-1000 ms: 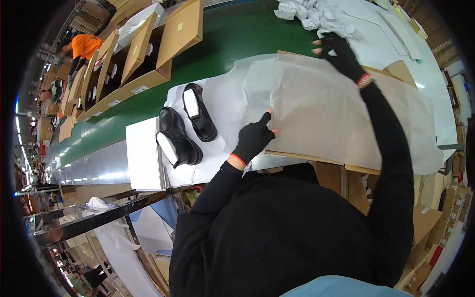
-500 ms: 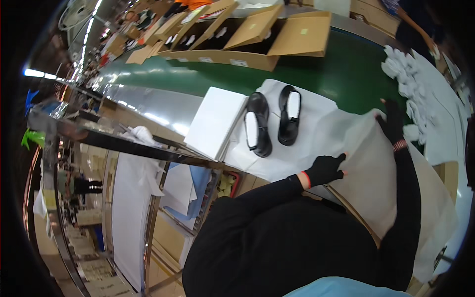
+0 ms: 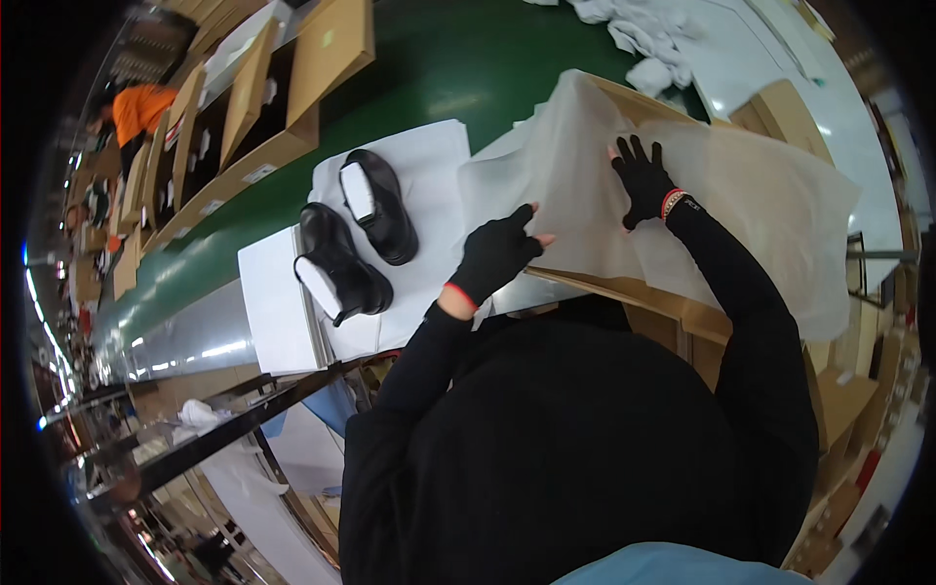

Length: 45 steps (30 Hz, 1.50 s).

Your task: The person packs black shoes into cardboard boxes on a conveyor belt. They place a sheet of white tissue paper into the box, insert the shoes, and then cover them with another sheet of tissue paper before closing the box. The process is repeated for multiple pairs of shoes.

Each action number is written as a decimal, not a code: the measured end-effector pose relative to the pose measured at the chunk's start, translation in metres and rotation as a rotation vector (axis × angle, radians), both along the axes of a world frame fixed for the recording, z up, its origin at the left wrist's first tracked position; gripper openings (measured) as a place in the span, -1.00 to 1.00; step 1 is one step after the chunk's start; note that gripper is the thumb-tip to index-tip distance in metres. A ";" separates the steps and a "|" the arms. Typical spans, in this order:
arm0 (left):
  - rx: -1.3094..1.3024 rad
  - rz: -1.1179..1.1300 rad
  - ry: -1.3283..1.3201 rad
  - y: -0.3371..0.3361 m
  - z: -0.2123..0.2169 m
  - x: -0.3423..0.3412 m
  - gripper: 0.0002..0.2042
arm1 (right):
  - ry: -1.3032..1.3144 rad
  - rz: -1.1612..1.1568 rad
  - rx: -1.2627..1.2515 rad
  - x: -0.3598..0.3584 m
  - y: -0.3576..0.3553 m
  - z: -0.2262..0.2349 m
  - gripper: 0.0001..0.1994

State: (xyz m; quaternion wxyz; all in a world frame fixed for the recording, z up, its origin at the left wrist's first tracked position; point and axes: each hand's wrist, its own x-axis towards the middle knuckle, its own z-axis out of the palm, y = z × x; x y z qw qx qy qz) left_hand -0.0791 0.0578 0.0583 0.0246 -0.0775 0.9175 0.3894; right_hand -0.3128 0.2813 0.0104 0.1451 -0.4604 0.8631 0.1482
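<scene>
A translucent white tissue sheet [image 3: 751,185] drapes over an open brown cardboard box [image 3: 673,310], sagging in its middle. My right hand [image 3: 643,183], in a black glove with bare fingertips, presses on the sheet with fingers spread. At the sheet's left part is my left hand [image 3: 499,255], gloved the same way, its index finger and thumb stretched apart. Left of it, two black shoes lie on white paper [image 3: 439,156]: one shoe [image 3: 382,210] farther back, the other [image 3: 336,263] nearer. White inserts show in both.
A stack of white sheets [image 3: 271,302] stands left of the shoes. Beyond runs a green belt [image 3: 439,68] with open brown cartons [image 3: 263,146] at far left. Crumpled white paper [image 3: 648,44] lies at the back. A metal rail [image 3: 214,429] crosses the lower left. A person in orange [image 3: 141,112] is farther off.
The view has swung right, so shoes and cartons appear farther left. My right hand has come from the sheet's far edge onto its middle, and the sheet now lies over the box.
</scene>
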 end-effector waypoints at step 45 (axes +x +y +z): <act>1.173 0.981 0.750 -0.100 0.180 0.251 -0.53 | -1.150 -0.137 -0.829 0.095 -0.050 0.136 -0.38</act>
